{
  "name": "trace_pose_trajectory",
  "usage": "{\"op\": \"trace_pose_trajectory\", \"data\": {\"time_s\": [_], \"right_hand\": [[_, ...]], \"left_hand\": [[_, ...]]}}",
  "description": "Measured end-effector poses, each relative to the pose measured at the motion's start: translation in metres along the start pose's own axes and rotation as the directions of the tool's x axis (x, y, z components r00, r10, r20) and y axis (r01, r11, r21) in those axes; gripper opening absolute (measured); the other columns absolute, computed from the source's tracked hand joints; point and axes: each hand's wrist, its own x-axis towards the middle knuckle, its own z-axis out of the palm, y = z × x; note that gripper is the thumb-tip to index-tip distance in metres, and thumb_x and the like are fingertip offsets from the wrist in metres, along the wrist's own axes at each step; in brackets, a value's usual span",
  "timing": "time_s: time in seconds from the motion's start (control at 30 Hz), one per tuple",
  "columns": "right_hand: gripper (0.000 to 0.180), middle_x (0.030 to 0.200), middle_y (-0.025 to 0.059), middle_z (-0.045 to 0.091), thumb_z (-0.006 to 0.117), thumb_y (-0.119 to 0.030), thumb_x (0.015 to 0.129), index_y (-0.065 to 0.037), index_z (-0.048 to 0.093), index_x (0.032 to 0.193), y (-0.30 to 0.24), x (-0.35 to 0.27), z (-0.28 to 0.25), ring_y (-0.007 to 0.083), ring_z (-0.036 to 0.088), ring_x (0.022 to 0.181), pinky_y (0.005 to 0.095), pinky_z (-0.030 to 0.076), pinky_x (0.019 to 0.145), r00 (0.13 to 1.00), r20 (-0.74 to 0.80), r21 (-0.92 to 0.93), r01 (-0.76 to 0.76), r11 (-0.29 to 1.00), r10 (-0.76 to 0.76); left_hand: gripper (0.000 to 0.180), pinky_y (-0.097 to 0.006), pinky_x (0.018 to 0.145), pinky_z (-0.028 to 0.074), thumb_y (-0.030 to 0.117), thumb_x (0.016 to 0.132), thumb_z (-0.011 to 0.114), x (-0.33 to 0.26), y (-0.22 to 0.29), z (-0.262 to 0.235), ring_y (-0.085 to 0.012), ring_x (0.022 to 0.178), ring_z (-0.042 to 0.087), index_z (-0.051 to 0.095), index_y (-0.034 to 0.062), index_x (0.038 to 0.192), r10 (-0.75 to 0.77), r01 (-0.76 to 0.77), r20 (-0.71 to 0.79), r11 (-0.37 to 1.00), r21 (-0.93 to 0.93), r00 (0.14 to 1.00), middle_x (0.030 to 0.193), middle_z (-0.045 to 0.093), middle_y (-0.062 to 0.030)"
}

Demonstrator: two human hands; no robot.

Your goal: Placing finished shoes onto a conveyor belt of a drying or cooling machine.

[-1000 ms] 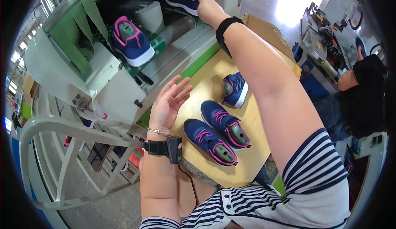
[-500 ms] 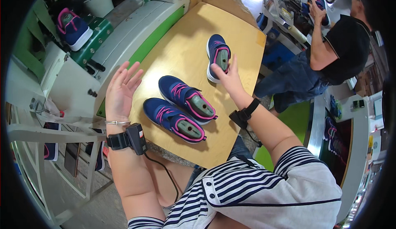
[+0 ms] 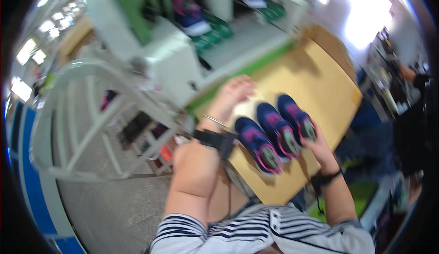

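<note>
Three navy sneakers with pink trim lie side by side on a tan table board (image 3: 329, 78), toes pointing away from me. Each has a grey-green last in its opening. My right hand (image 3: 318, 146) grips the heel end of the right sneaker (image 3: 292, 112), thumb at its opening. Close against that one is the middle sneaker (image 3: 274, 123), and the left sneaker (image 3: 256, 139) lies slightly apart from it. My left hand (image 3: 234, 94) is over the board's left edge, beyond the left sneaker's toe, holding nothing; its fingers are stretched out, though blurred.
Behind the board stands a white and green machine (image 3: 171, 57) with more sneakers (image 3: 190, 13) on green supports. A pale metal rack (image 3: 109, 116) is at my left, above grey floor (image 3: 114, 208). A co-worker's hand (image 3: 407, 73) shows at the far right.
My view has swung left. My right hand has brought the far sneaker back beside the other two. My left hand stays empty near the machine side of the board.
</note>
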Motion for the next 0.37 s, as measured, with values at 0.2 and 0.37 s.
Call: {"op": "trace_pose_trajectory", "data": {"time_s": [0.2, 0.37], "right_hand": [[0.084, 0.159, 0.0217, 0.03, 0.071, -0.021, 0.088, -0.002, 0.025, 0.156, -0.091, -0.005, 0.015, 0.0342, 0.027, 0.15, 0.0439, 0.026, 0.119, 0.926, -0.067, -0.627, 0.25, 0.738, -0.371], [0.091, 0.166, 0.018, 0.015, 0.061, -0.056, 0.089, -0.008, 0.026, 0.158, -0.219, -0.041, 0.015, 0.0368, 0.013, 0.153, 0.0522, 0.017, 0.121, 0.759, 0.079, -0.106, 0.652, 0.751, -0.647]], "left_hand": [[0.04, -0.035, 0.101, 0.047, 0.028, 0.104, 0.054, -0.028, 0.035, 0.018, -0.0226, 0.12, 0.06, 0.052, 0.0075, 0.139, -0.002, -0.009, -0.183, 0.998, -0.058, 0.983, 0.137, 0.06, -0.0087], [0.046, -0.038, 0.109, 0.038, 0.035, 0.108, 0.043, -0.126, 0.153, 0.081, -0.0227, 0.13, 0.052, 0.052, 0.0052, 0.142, 0.585, -0.59, -0.099, 0.806, -0.035, 0.805, 0.142, 0.056, -0.0071]]}}
